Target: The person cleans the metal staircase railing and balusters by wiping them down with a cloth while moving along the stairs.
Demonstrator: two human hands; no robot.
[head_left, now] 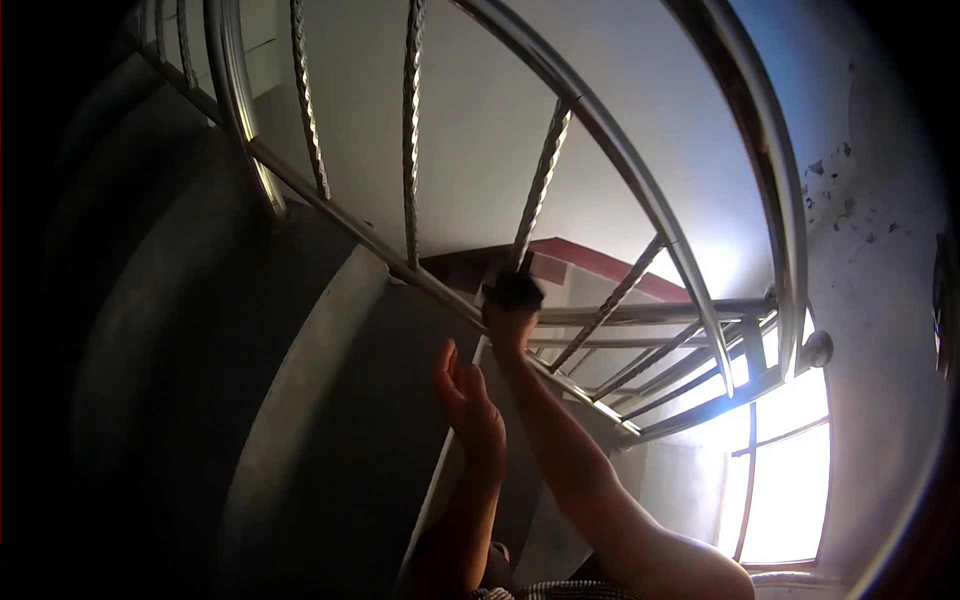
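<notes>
Pale plaster walls (875, 290) enclose a stairwell, with bright daylight pouring through a window (785, 490) at the lower right. Nearest the middle of my view, a dark, blurred object (516, 289) sits at the lower part of a twisted metal baluster (541, 185). My right hand (510, 328) is up against that object, my arm stretched out to it; blur and the object itself hide those fingers, so I cannot tell how they are closed. Just below and to the left, my left hand (474, 412) is raised, its fingers loosely open and pointing upward, apart from the metal. Around them runs the railing: a slanting lower rail (340, 214), more twisted bars on either side, a curved upper rail (620, 163) and, beyond it, a thicker curved handrail (764, 110). Past my working baluster shows a dark red edge (610, 267). Shadowed steps (290, 400) with paler bands fill the left side. At the bottom I see my patterned clothing (560, 591), and on the right wall, flaking paint (847, 207).
</notes>
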